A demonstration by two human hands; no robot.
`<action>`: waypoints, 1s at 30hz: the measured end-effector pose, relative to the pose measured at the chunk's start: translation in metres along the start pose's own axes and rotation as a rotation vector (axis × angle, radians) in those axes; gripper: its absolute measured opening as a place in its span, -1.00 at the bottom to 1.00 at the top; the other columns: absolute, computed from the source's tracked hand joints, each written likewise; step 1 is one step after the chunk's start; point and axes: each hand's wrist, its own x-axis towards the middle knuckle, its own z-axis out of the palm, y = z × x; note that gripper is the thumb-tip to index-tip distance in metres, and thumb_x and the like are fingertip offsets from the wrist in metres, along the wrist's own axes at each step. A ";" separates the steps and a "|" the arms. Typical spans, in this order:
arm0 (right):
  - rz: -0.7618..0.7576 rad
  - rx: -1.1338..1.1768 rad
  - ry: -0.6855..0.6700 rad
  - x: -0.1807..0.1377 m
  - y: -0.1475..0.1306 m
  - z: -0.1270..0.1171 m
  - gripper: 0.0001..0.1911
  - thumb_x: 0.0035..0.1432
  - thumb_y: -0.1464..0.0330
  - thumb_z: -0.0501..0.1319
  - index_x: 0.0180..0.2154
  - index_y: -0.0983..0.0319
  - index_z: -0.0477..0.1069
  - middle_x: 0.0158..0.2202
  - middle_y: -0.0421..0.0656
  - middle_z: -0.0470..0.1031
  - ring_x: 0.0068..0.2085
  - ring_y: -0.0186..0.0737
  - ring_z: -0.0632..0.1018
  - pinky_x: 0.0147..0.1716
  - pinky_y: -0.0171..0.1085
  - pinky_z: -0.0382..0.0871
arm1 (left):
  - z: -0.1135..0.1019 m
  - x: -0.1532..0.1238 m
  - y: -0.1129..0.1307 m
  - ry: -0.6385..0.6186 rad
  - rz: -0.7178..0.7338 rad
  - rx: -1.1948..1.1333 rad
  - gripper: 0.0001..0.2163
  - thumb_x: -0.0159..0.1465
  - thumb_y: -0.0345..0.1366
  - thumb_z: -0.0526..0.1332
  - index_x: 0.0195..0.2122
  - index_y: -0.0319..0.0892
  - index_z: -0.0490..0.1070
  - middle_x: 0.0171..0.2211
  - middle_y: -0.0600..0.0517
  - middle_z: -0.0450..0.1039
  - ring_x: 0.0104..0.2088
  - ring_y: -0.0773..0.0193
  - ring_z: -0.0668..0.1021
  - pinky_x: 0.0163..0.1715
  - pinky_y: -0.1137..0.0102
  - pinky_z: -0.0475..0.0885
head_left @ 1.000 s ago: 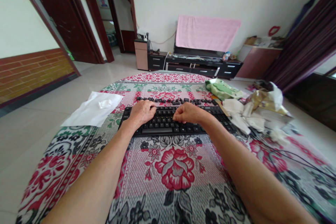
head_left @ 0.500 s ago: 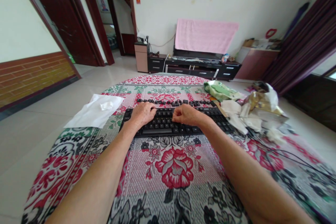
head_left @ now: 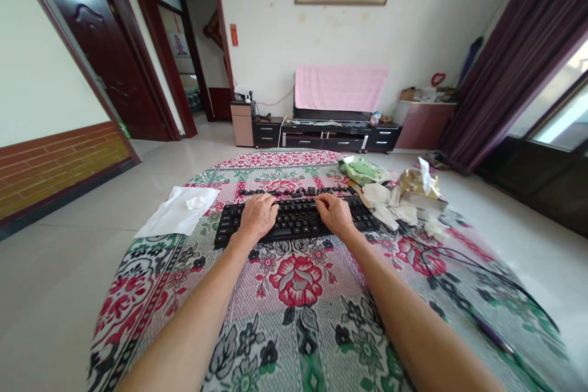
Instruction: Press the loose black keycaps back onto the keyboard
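Observation:
A black computer keyboard [head_left: 294,228] lies on the flowered tablecloth in front of me. My left hand [head_left: 258,215] is on its left part, fingers curled down over the keys, seemingly holding it. Toward the keyboard's back edge, right of the middle, my right hand [head_left: 334,211] has thumb and fingers pinched together. Whatever sits between those fingertips is too small and hidden to make out. Behind the keyboard runs an uneven row of loose black keycaps [head_left: 311,191], close to the right fingertips. Both hands cover some of the keys.
A white paper sheet [head_left: 169,215] with a crumpled white tissue [head_left: 195,203] lies left. At right are a green cloth [head_left: 362,169], crumpled tissues [head_left: 383,201], a golden tissue pack [head_left: 412,182] and black cables [head_left: 463,254]. The round table's tablecloth [head_left: 316,324] spreads beneath everything.
The view has tilted up, so the table appears lower. My right hand has moved from the middle keys to the keyboard's back edge. My left hand has shifted slightly nearer to me.

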 end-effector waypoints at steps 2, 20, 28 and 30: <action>-0.017 -0.024 0.034 -0.008 -0.002 0.000 -0.80 0.07 0.37 0.00 -0.37 0.23 0.38 -0.41 -0.16 0.47 -0.38 -0.28 0.45 -0.36 -0.36 0.23 | 0.000 -0.005 0.014 0.018 0.036 -0.025 -0.78 0.18 -0.27 0.01 -0.26 -0.19 0.38 -0.28 -0.05 0.39 -0.18 0.23 0.39 -0.14 0.33 0.26; -0.206 -0.105 -0.080 -0.024 -0.018 0.008 -0.82 0.13 0.37 -0.01 -0.37 0.23 0.35 -0.42 -0.16 0.42 -0.33 -0.29 0.39 -0.25 -0.30 0.12 | 0.017 -0.019 0.053 0.005 0.086 0.066 -0.77 0.24 -0.29 -0.10 -0.31 -0.19 0.33 -0.39 -0.04 0.26 -0.29 0.22 0.32 -0.25 0.32 0.25; -0.178 -0.105 -0.060 -0.025 -0.017 0.013 -0.83 0.11 0.38 0.01 -0.37 0.22 0.37 -0.43 -0.15 0.43 -0.33 -0.29 0.39 -0.25 -0.30 0.12 | 0.021 -0.014 0.051 0.007 0.087 0.076 -0.74 0.24 -0.27 -0.10 -0.39 -0.19 0.34 -0.43 -0.04 0.24 -0.31 0.21 0.30 -0.25 0.31 0.24; -0.174 -0.101 -0.052 -0.025 -0.017 0.014 -0.83 0.10 0.38 0.02 -0.38 0.22 0.37 -0.43 -0.15 0.43 -0.33 -0.29 0.39 -0.25 -0.30 0.12 | 0.023 -0.014 0.050 0.012 0.096 0.065 -0.75 0.23 -0.26 -0.09 -0.39 -0.19 0.35 -0.43 -0.04 0.24 -0.31 0.22 0.31 -0.25 0.31 0.24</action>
